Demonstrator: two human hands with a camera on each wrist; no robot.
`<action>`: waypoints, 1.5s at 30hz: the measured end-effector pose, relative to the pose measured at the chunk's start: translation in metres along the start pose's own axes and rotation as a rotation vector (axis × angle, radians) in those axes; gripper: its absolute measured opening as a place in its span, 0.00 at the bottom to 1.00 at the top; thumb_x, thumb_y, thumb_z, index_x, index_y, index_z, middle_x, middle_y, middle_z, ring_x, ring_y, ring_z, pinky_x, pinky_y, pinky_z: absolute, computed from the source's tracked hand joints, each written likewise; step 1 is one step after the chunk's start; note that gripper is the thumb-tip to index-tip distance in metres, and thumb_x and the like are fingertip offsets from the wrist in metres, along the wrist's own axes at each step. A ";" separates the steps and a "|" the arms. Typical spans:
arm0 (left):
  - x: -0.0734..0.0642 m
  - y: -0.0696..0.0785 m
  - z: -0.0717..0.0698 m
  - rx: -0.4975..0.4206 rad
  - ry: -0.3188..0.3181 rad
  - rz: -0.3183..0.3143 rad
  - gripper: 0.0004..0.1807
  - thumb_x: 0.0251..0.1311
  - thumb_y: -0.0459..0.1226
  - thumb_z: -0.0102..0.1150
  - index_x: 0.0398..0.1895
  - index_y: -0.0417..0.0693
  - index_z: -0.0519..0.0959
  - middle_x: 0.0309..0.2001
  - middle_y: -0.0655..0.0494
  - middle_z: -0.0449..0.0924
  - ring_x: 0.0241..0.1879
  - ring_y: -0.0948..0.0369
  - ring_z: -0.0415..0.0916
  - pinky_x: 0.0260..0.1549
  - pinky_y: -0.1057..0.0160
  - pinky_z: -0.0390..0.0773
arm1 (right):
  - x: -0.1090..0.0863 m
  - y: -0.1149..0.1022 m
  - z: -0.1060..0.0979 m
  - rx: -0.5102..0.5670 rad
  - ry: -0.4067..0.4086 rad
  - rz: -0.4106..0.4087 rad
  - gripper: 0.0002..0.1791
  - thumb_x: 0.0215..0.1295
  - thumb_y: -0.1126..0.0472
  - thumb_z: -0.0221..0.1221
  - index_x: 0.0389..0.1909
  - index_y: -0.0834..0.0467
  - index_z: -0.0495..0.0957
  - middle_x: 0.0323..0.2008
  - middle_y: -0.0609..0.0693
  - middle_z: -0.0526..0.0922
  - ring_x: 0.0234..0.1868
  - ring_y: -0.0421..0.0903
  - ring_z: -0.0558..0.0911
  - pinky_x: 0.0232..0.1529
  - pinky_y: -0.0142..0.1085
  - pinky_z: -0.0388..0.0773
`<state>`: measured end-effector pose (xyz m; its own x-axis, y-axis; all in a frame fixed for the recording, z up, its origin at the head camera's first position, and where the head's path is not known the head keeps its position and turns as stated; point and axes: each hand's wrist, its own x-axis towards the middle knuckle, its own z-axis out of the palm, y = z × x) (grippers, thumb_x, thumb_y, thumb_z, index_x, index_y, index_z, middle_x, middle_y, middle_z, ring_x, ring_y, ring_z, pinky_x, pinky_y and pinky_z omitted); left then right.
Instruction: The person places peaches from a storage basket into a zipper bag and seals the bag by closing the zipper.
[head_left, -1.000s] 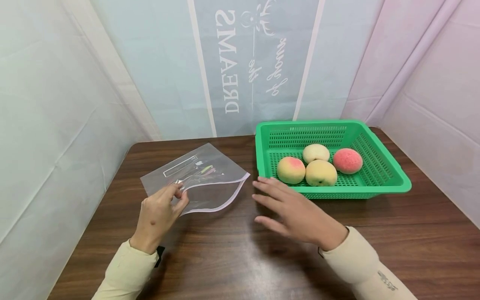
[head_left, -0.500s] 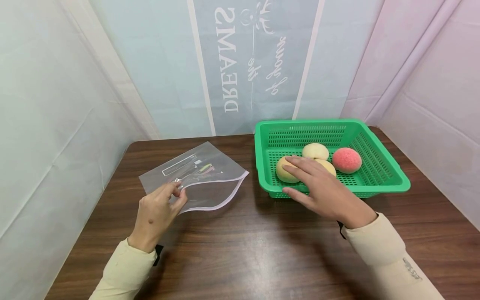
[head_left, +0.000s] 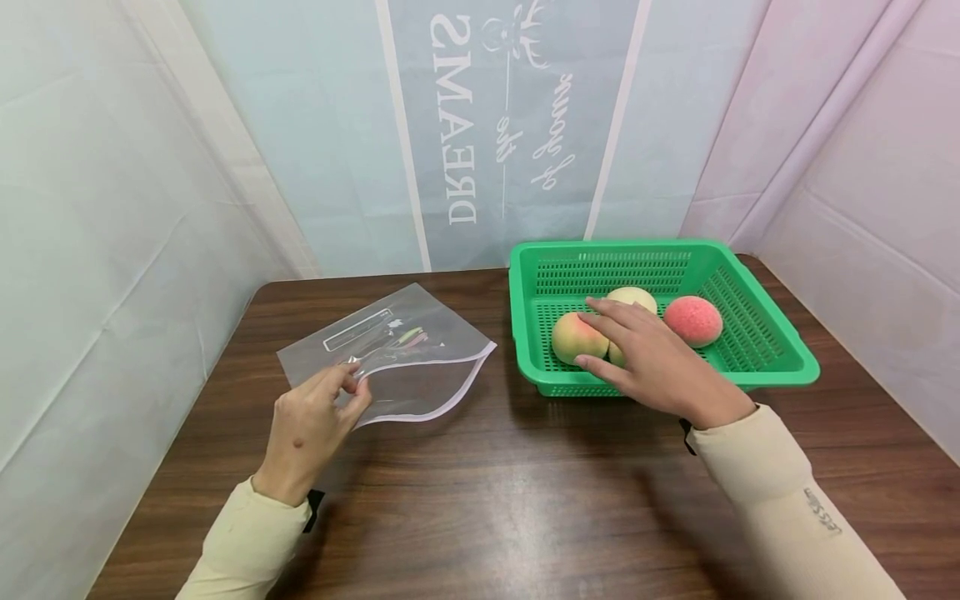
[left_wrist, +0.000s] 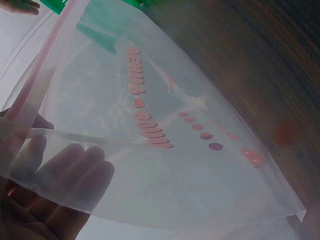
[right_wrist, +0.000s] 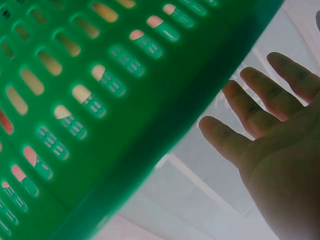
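In the head view a clear zip bag (head_left: 405, 333) lies at the left with its lilac-edged mouth parted. My left hand (head_left: 311, 425) pinches the bag's edge between thumb and fingers; the left wrist view shows the hand (left_wrist: 65, 175) through the film, beside printed lettering. My right hand (head_left: 652, 358) hovers with extended fingers over the near rim of a green basket (head_left: 780, 333). Under its fingertips sits a yellow-pink peach (head_left: 573, 340). Another yellow peach is mostly hidden by the hand. Behind it rests a pale peach (head_left: 633, 296), and to the right a red one (head_left: 693, 322).
The basket stands at the back right of a dark wooden table (head_left: 480, 517). A pale blue printed cloth (head_left: 525, 125) hangs behind the table, with white cloth walls (head_left: 112, 250) on both sides.
My right hand has moved right and away from me, from beside the basket to above the peaches. My left hand keeps its pinch on the bag, nearly still.
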<state>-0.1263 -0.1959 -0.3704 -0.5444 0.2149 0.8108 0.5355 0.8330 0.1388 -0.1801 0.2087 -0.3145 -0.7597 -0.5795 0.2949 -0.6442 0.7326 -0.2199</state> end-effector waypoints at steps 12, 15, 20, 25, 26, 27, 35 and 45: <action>-0.001 0.000 0.001 0.005 0.010 -0.011 0.10 0.43 0.24 0.68 0.21 0.42 0.76 0.35 0.43 0.87 0.25 0.50 0.85 0.14 0.55 0.76 | 0.008 0.011 -0.003 -0.017 -0.086 0.076 0.35 0.69 0.46 0.62 0.69 0.63 0.69 0.71 0.64 0.64 0.72 0.61 0.62 0.68 0.61 0.58; -0.002 -0.001 0.000 0.008 0.009 -0.014 0.11 0.43 0.24 0.68 0.20 0.43 0.75 0.36 0.43 0.88 0.26 0.50 0.85 0.14 0.55 0.76 | 0.010 0.012 -0.003 -0.029 -0.118 0.090 0.36 0.70 0.45 0.61 0.70 0.63 0.68 0.71 0.64 0.64 0.72 0.61 0.62 0.68 0.62 0.55; -0.003 -0.001 0.000 0.003 0.013 -0.015 0.11 0.44 0.25 0.68 0.20 0.43 0.74 0.36 0.43 0.88 0.26 0.50 0.85 0.14 0.55 0.75 | 0.013 0.012 -0.004 -0.059 -0.166 0.116 0.37 0.71 0.43 0.59 0.70 0.64 0.67 0.71 0.65 0.65 0.72 0.61 0.62 0.68 0.66 0.50; -0.003 -0.001 -0.001 -0.008 -0.002 -0.037 0.09 0.47 0.26 0.66 0.20 0.42 0.74 0.36 0.42 0.87 0.25 0.50 0.85 0.15 0.54 0.75 | 0.016 0.015 -0.006 -0.106 -0.201 0.122 0.38 0.71 0.42 0.57 0.70 0.65 0.66 0.70 0.66 0.65 0.72 0.63 0.62 0.67 0.67 0.51; -0.003 -0.001 -0.001 -0.011 -0.005 -0.043 0.09 0.48 0.26 0.65 0.20 0.42 0.74 0.35 0.42 0.87 0.25 0.50 0.84 0.15 0.54 0.75 | 0.017 0.015 -0.006 -0.114 -0.207 0.123 0.38 0.71 0.42 0.58 0.70 0.65 0.66 0.70 0.66 0.66 0.72 0.63 0.62 0.67 0.67 0.51; -0.003 -0.001 -0.001 -0.014 -0.009 -0.048 0.09 0.48 0.26 0.65 0.20 0.42 0.74 0.35 0.42 0.87 0.25 0.50 0.84 0.15 0.54 0.75 | 0.018 0.016 -0.006 -0.120 -0.214 0.124 0.38 0.71 0.42 0.58 0.70 0.65 0.66 0.70 0.66 0.66 0.72 0.63 0.62 0.67 0.68 0.51; -0.003 -0.002 -0.001 0.004 -0.019 -0.042 0.07 0.51 0.29 0.62 0.21 0.42 0.75 0.34 0.42 0.87 0.25 0.50 0.84 0.16 0.54 0.77 | 0.026 0.019 -0.007 -0.126 -0.278 0.161 0.41 0.68 0.42 0.60 0.72 0.65 0.63 0.70 0.67 0.65 0.72 0.63 0.61 0.67 0.69 0.50; -0.002 0.000 0.000 -0.005 -0.005 -0.025 0.09 0.47 0.25 0.66 0.21 0.42 0.74 0.35 0.41 0.87 0.25 0.50 0.85 0.15 0.55 0.77 | 0.026 0.017 -0.010 -0.126 -0.349 0.215 0.42 0.66 0.40 0.62 0.71 0.64 0.65 0.69 0.68 0.66 0.71 0.65 0.63 0.65 0.71 0.50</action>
<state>-0.1253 -0.1964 -0.3726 -0.5611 0.1965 0.8041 0.5249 0.8356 0.1620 -0.2101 0.2094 -0.3009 -0.8742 -0.4786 -0.0824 -0.4680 0.8755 -0.1202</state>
